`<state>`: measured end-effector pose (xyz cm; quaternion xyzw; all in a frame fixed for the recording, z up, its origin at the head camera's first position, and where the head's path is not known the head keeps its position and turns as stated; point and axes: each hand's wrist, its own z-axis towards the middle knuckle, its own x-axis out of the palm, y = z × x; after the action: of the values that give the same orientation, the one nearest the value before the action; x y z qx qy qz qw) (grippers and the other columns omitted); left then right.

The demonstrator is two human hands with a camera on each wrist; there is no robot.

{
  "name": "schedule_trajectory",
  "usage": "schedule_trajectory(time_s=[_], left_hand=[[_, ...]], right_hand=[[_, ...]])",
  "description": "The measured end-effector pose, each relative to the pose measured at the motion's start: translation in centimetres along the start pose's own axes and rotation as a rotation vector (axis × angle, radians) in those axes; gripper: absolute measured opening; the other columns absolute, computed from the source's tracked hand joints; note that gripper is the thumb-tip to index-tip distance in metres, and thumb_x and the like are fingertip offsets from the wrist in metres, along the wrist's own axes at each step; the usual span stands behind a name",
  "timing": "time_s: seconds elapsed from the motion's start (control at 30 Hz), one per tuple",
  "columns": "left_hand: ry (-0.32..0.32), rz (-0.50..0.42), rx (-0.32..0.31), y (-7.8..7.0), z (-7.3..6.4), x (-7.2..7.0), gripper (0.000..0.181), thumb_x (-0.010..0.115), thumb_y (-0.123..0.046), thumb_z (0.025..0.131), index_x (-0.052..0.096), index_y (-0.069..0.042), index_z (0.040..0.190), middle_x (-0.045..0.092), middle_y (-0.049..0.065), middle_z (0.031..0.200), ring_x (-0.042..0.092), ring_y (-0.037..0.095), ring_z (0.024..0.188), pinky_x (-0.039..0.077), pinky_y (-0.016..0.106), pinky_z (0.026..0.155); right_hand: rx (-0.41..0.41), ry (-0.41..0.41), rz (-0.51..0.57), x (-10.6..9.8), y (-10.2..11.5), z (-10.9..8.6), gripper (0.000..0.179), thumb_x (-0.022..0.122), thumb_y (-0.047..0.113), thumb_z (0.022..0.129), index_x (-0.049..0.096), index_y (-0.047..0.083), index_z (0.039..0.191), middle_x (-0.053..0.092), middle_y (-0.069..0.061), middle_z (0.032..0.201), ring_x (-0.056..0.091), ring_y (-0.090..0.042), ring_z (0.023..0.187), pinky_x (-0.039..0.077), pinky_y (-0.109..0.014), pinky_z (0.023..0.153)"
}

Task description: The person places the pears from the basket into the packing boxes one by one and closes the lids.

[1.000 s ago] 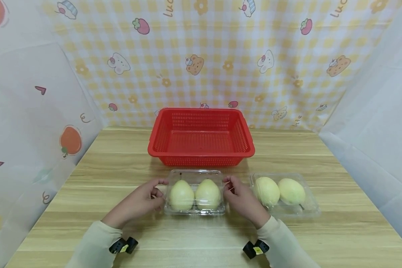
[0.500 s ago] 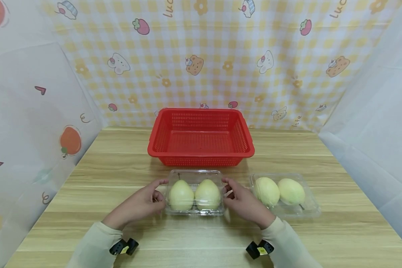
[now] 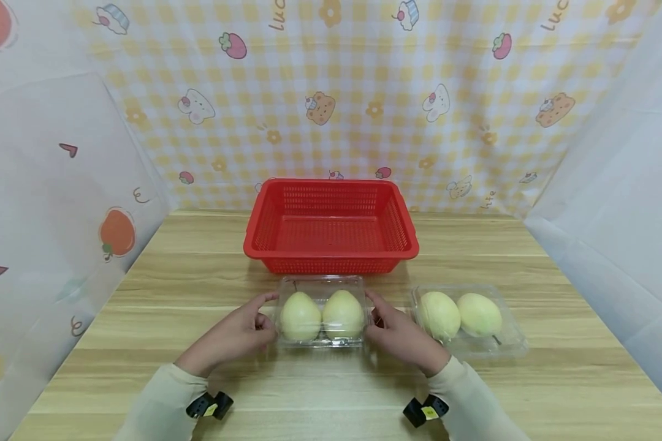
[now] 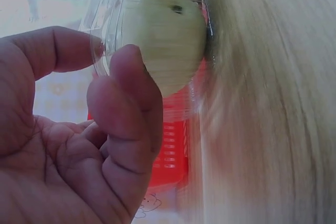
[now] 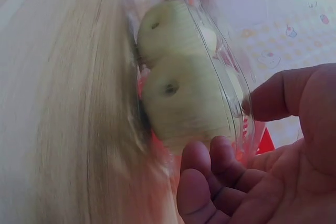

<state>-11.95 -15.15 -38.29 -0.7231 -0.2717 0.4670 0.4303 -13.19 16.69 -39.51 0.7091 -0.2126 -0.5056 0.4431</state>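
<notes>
Between my two hands is a clear plastic clamshell box (image 3: 321, 282) with two pale yellow pears (image 3: 300, 317) inside. My left hand (image 3: 234, 335) grips its left end, thumb and bent fingers at the plastic edge. On the other end my right hand (image 3: 401, 338) holds the box in the same way. In the left wrist view, one fingertip of the left hand (image 4: 68, 145) meets the lid's rim beside a pear (image 4: 165, 40). The right wrist view has both pears (image 5: 184, 103) in the box and the curled fingers of the right hand (image 5: 278, 166).
A red plastic basket (image 3: 331, 253) with nothing in it stands just behind the box. To the right lies a second clear box (image 3: 474, 350) with two pears (image 3: 440, 315), close to my right hand. A patterned cloth (image 3: 375, 73) hangs behind the wooden table (image 3: 309, 398).
The box of pears has shifted slightly toward the basket, both hands keeping to its ends. The basket and the second box stay where they were.
</notes>
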Motion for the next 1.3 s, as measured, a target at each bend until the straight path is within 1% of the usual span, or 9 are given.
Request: schedule_trajectory(time_s=[0.2,0.4,0.57,0.73,1.1,1.3], left_hand=[[-0.021,-0.011,-0.032,-0.22,0.1,0.35,0.072,0.061,-0.006,0.089,0.027,-0.005,0.152,0.056,0.005,0.068,0.047,0.015,0.055,0.036,0.025,0.047],[-0.029,-0.025,-0.055,-0.43,0.39,0.52,0.072,0.061,-0.006,0.089,0.027,-0.008,0.153,0.055,0.005,0.066,0.045,0.015,0.054,0.034,0.025,0.047],[-0.017,-0.032,-0.046,-0.46,0.58,0.58,0.073,0.06,-0.004,0.09,0.026,-0.007,0.153,0.054,0.005,0.066,0.046,0.015,0.055,0.034,0.025,0.047],[-0.011,-0.037,-0.047,-0.46,0.56,0.56,0.073,0.06,-0.004,0.089,0.025,-0.006,0.153,0.053,0.004,0.066,0.044,0.015,0.054,0.034,0.024,0.047],[-0.012,-0.054,-0.038,-0.48,0.51,0.62,0.074,0.058,-0.002,0.087,0.025,-0.004,0.153,0.048,0.002,0.065,0.039,0.013,0.05,0.031,0.023,0.045],[-0.008,-0.057,-0.025,-0.47,0.53,0.68,0.075,0.056,-0.001,0.087,0.023,-0.004,0.154,0.047,0.001,0.064,0.038,0.012,0.05,0.03,0.023,0.045]], right_hand=[[0.006,0.005,0.074,0.08,-0.01,0.13,0.075,0.058,0.005,0.09,0.024,0.005,0.156,0.053,-0.004,0.075,0.048,-0.016,0.064,0.042,-0.029,0.055],[0.047,0.0,0.112,0.15,-0.13,0.26,0.074,0.055,0.005,0.091,0.022,0.008,0.157,0.053,-0.003,0.071,0.045,-0.015,0.059,0.038,-0.027,0.051],[0.073,-0.007,0.126,0.14,-0.17,0.35,0.074,0.053,0.005,0.09,0.022,0.008,0.157,0.057,-0.007,0.071,0.046,-0.015,0.058,0.038,-0.027,0.052],[0.082,-0.002,0.15,0.17,-0.1,0.3,0.075,0.053,0.003,0.089,0.021,0.008,0.157,0.057,-0.008,0.071,0.049,-0.016,0.06,0.039,-0.027,0.053],[0.074,0.016,0.211,0.26,-0.12,0.38,0.076,0.051,0.001,0.09,0.018,0.007,0.158,0.05,-0.002,0.067,0.044,-0.014,0.057,0.037,-0.026,0.051],[0.062,0.023,0.215,0.27,-0.2,0.35,0.077,0.049,0.0,0.089,0.016,0.004,0.158,0.048,-0.001,0.065,0.042,-0.014,0.056,0.036,-0.025,0.051]])
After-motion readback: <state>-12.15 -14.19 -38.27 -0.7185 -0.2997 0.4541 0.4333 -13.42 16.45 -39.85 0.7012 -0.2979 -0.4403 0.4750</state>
